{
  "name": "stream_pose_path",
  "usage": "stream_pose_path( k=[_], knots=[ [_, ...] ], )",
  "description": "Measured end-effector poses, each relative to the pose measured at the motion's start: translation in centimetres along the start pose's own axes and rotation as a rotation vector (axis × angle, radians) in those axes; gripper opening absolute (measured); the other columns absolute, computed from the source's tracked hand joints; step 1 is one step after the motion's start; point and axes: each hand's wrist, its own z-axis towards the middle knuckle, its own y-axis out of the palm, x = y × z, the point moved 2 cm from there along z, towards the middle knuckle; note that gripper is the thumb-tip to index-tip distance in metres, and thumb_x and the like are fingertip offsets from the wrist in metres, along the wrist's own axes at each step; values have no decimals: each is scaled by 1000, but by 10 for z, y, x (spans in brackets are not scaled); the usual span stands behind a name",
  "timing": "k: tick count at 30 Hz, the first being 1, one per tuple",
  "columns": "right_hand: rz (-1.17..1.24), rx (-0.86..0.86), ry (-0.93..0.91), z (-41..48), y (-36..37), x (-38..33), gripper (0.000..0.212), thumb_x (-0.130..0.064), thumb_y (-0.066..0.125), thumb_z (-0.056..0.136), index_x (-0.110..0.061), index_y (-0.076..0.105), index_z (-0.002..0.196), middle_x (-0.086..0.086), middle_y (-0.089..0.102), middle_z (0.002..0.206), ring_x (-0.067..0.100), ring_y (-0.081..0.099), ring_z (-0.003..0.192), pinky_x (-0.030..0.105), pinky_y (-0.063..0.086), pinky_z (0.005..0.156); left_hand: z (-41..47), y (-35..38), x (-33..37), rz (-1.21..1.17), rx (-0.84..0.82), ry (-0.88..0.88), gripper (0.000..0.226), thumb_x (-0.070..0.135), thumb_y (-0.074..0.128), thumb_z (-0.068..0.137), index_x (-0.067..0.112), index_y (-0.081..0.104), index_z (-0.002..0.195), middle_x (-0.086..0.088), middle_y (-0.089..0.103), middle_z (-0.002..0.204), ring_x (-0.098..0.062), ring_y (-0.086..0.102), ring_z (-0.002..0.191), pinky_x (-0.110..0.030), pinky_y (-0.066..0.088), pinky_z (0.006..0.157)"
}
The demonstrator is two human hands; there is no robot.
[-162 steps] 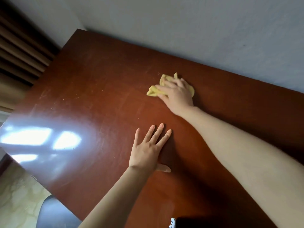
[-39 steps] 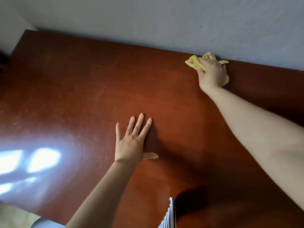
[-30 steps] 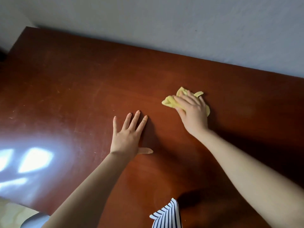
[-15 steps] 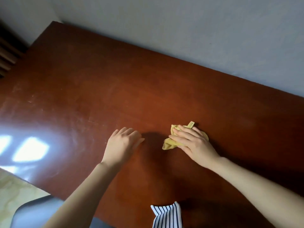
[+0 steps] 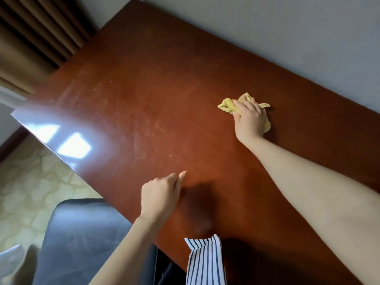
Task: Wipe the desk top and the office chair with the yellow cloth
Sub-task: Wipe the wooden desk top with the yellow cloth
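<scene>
The yellow cloth (image 5: 226, 105) lies bunched on the reddish-brown desk top (image 5: 144, 103), right of centre and short of the back edge. My right hand (image 5: 251, 119) lies on top of it and grips it, fingers curled over the bunch; cloth ends stick out to the left and right. My left hand (image 5: 161, 195) rests near the desk's front edge with loosely curled fingers, fingertips touching the wood, holding nothing. The dark seat of the office chair (image 5: 82, 233) shows below the desk edge at the lower left.
A grey wall (image 5: 287, 33) runs along the desk's back edge. Brown curtains (image 5: 30, 38) hang at the upper left. Window glare (image 5: 72, 145) lies on the desk's left corner. Pale patterned floor (image 5: 26, 182) shows on the left. A striped garment (image 5: 205, 262) hangs at the bottom.
My right hand has pushed the cloth away from me toward the wall. My left hand has slid back toward the front edge with curled fingers. The view has tilted, bringing the chair into sight.
</scene>
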Motion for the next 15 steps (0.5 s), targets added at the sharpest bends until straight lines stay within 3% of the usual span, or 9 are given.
stream_pose_path(
  k=[4,8,12,15],
  knots=[
    [-15,-27,-42,-28,16,-34,41,-22,51,97,-30,50,137,-2,41,148,21,23,143,44,15,115,-18,-4,-18,12,-6,-121,54,51,35,93,17,35,51,-2,41,38,-30,45,36,-26,35,38],
    [-40,-108,-218,-75,31,-59,42,-20,50,98,-32,48,138,-2,41,148,22,23,143,45,12,116,-37,-10,-33,34,-23,-263,55,43,55,92,20,23,54,-10,50,44,-38,52,45,-26,28,46],
    [-43,-151,-370,-128,41,-72,43,-17,58,94,-31,53,134,-1,47,144,24,32,140,49,21,113,-51,-19,-39,65,-22,-374,42,55,52,87,16,51,72,-3,62,64,-31,62,62,-29,34,49],
    [-60,-151,-505,-164,41,-74,45,-15,70,85,-27,60,128,2,58,133,28,44,132,51,32,106,-59,-17,-44,88,35,-329,50,62,54,78,14,61,90,-2,61,80,-28,61,74,-32,42,51]
  ],
)
